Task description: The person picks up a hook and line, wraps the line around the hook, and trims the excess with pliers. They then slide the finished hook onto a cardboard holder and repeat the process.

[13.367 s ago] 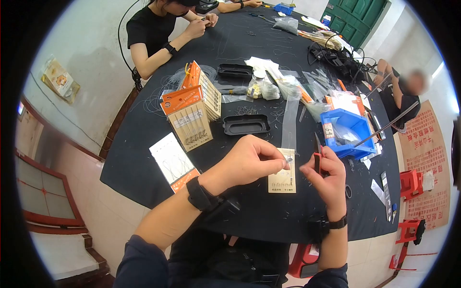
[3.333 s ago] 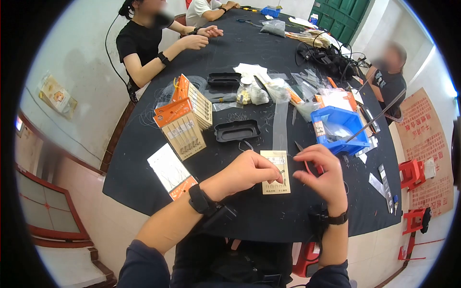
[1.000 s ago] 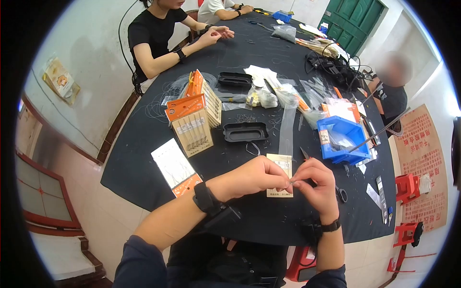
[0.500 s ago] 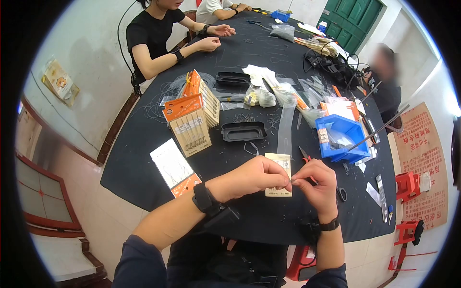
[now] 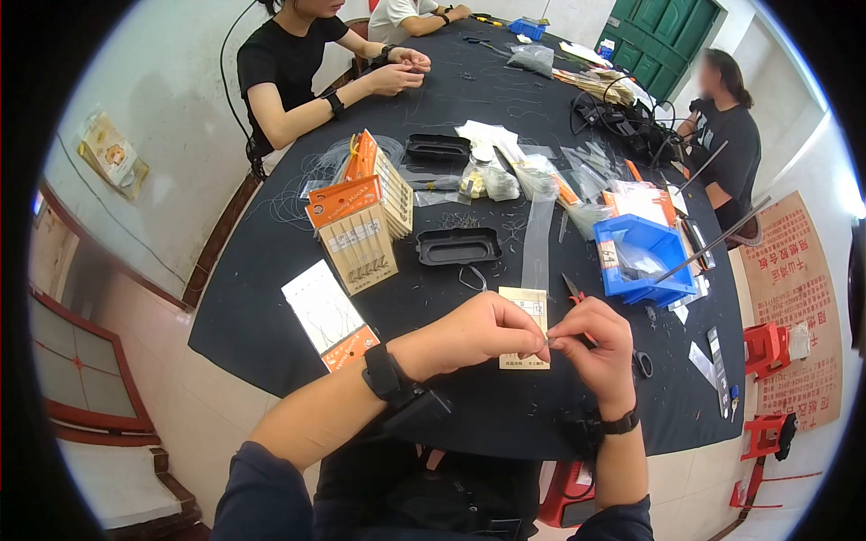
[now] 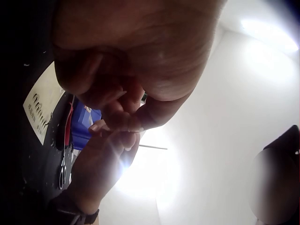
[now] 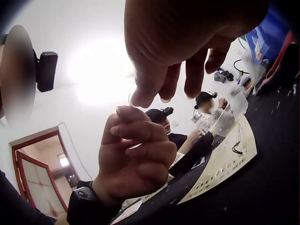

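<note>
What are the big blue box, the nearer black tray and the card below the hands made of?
Blue box: probably smooth plastic, slightly shiny, with molded-looking walls.
Black tray: likely thin plastic, softly shiny, with rounded corners.
Card: seems stiff paper, matte, thin-edged and printed.

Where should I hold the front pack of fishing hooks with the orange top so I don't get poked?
I'd pinch the orange top of the front pack, coming from above and squeezing it front to back. That flat end seems to stick up, while the dark hooks sit along the bottom, near the table.
</note>
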`<action>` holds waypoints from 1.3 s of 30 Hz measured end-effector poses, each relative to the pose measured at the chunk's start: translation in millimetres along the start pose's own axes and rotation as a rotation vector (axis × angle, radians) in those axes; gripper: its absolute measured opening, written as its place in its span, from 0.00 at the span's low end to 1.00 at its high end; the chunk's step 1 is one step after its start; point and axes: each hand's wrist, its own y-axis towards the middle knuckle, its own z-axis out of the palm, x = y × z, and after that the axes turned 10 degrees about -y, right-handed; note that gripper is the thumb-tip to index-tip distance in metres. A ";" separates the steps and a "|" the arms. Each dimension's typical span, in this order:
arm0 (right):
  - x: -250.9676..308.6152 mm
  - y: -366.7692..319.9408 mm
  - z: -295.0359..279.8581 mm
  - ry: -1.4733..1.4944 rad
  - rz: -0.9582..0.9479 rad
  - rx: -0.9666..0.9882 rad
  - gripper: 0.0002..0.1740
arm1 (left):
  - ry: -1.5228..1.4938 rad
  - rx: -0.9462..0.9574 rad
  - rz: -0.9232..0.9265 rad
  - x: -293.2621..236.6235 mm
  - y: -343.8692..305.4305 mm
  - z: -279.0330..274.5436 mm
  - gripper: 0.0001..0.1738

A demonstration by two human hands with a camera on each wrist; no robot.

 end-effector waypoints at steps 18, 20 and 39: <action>-12.8 -64.0 -82.9 -0.447 0.743 -0.032 0.11 | 0.220 -0.323 0.184 -7.9 0.9 -5.3 0.10; -5.5 -74.8 -82.0 -0.620 0.675 -0.094 0.12 | 0.196 -0.308 0.179 -7.4 0.4 -5.4 0.10; 43.9 -3.1 -6.1 -0.132 0.167 0.060 0.13 | 0.310 -0.019 0.090 -0.6 0.6 -4.8 0.10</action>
